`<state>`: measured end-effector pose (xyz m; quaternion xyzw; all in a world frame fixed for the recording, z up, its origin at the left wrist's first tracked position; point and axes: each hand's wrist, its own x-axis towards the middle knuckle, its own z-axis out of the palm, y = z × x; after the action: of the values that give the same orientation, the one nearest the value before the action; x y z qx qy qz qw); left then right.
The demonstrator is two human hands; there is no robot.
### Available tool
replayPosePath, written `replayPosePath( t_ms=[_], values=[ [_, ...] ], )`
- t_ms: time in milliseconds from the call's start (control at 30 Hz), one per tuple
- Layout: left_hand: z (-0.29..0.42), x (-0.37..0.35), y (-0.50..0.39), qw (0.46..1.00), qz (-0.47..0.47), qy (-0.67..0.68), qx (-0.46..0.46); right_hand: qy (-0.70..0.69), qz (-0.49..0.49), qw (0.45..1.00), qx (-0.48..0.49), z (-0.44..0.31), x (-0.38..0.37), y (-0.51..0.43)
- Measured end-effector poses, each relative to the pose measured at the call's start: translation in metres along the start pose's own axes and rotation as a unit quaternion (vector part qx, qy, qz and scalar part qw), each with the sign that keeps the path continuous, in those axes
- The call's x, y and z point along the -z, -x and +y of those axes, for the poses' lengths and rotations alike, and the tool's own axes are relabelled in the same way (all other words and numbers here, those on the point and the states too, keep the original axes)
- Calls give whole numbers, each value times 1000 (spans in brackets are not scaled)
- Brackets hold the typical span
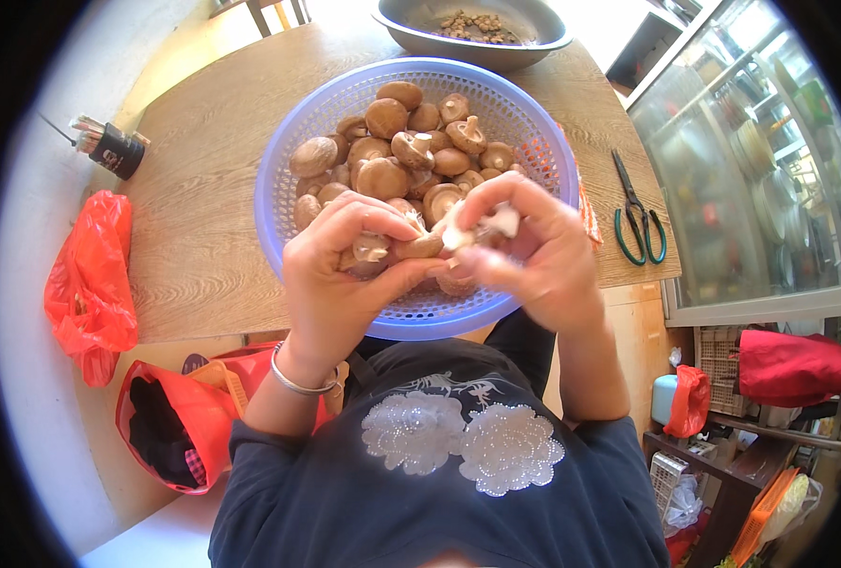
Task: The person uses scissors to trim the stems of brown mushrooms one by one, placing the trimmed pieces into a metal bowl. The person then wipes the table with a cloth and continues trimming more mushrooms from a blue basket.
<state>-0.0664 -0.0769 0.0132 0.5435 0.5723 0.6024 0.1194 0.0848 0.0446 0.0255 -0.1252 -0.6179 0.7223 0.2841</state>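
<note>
A blue plastic colander (272, 213) stands at the near edge of the wooden table, holding many brown shiitake mushrooms (382, 178), some stem up. Over its near side, my left hand (353, 259) has its fingers curled round mushroom pieces, with a pale stem (370, 248) showing. My right hand (534, 248) holds pale, torn mushroom pieces (503, 220) between thumb and fingers; this hand is partly blurred. A mushroom cap (420, 246) lies between both hands, and their fingertips nearly meet. Which piece belongs to which mushroom cannot be told.
Behind the colander, a metal basin (477, 53) holds small brown pieces. Scissors with green handles (637, 213) lie on the table (200, 149) at right, beside a glass-fronted cabinet (740, 170). At left are a black cup of sticks (116, 150) and a red plastic bag (94, 284).
</note>
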Motion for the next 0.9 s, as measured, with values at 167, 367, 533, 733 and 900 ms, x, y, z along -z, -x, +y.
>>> replayPosePath(
  t_ms=[167, 367, 533, 733, 900],
  values=[
    [0, -7, 4, 986, 19, -150, -74, 245, 16, 968, 53, 11, -4, -4],
    [-1, 4, 4, 990, -2, 129, 51, -8, -1, 1000, 8, 6, 17, -15],
    [1, -1, 1, 992, 15, 100, 73, 92, -10, 996, 8, 6, 8, -10],
    [0, 1, -1, 994, -26, 93, 54, 102, -32, 994, -13, 7, 23, -13],
    [1, -1, 0, 989, -8, 113, 96, 68, -13, 998, -4, 0, 9, -10]
  ],
)
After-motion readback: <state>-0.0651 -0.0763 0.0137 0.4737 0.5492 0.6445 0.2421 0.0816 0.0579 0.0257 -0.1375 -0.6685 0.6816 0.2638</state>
